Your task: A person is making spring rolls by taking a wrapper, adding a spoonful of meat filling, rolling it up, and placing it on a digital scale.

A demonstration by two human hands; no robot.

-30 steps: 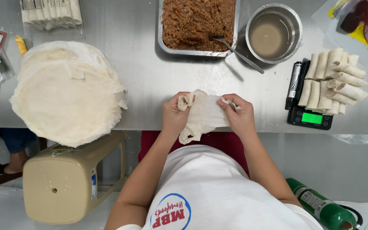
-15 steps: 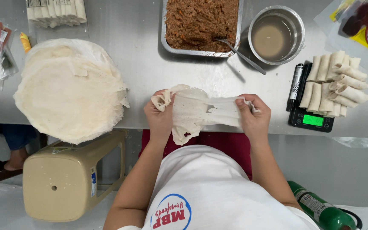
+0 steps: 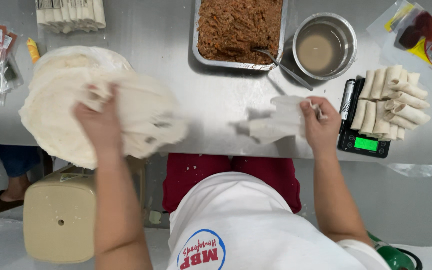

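My left hand (image 3: pixel 98 122) is out at the left, over the round stack of pale wrappers (image 3: pixel 51 125), with its fingers closed on a thin wrapper sheet (image 3: pixel 151 117) that drapes, blurred, across the stack's right side. My right hand (image 3: pixel 318 125) is at the right near the table's front edge. It pinches a second thin wrapper (image 3: pixel 276 120), which hangs crumpled to the left of it just above the steel table (image 3: pixel 216 100).
A metal tray of brown minced filling (image 3: pixel 238 25) with a spoon (image 3: pixel 283 67) sits at the back, beside a metal bowl of cloudy liquid (image 3: pixel 324 47). Rolled spring rolls (image 3: pixel 393 102) lie on a small scale (image 3: pixel 366 144) next to a black marker (image 3: pixel 347 100). A beige container (image 3: pixel 61 220) stands below.
The hands were together pulling two wrappers apart. Now they have separated: the left hand swung left to the stack with one sheet, and the right hand moved right with the other.
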